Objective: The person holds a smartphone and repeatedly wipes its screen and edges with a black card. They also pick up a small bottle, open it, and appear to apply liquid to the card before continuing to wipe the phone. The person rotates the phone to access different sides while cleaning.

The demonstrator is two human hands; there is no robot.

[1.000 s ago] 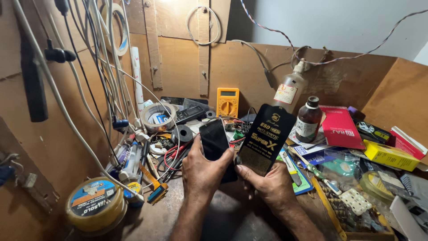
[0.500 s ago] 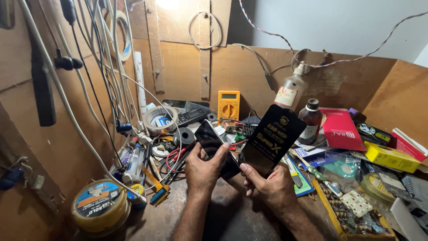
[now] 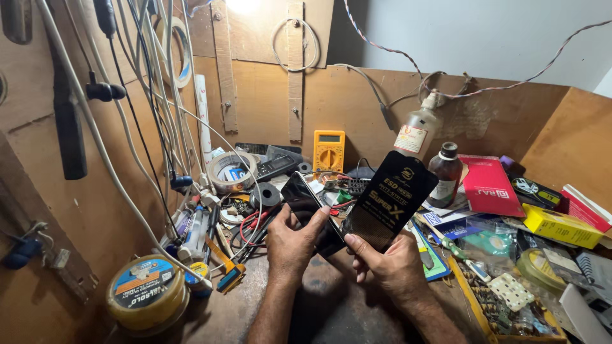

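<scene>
The left hand [image 3: 292, 242] is closed around a dark, glossy flat smartphone [image 3: 310, 210], thumb across its face, holding it tilted with its top end leaning far and left. The right hand [image 3: 390, 267] pinches the lower edge of a black rectangular screen-protector sheet with pale lettering [image 3: 390, 200] between thumb and fingers, so that it stands up just right of the phone, its near corner close against the phone; whether the two touch cannot be told. Both are held above the near middle of the cluttered wooden surface [image 3: 331, 306].

Beyond the hands stands a yellow multimeter [image 3: 329, 151] against the far wooden wall. To its right are a clear plastic bottle with a white label [image 3: 417, 132] and a small brown glass bottle [image 3: 444, 173], then a red flat box [image 3: 488, 186]. At near left sits a round yellow tin [image 3: 146, 301], and a roll of tape [image 3: 231, 172] lies at far left among loose cables.
</scene>
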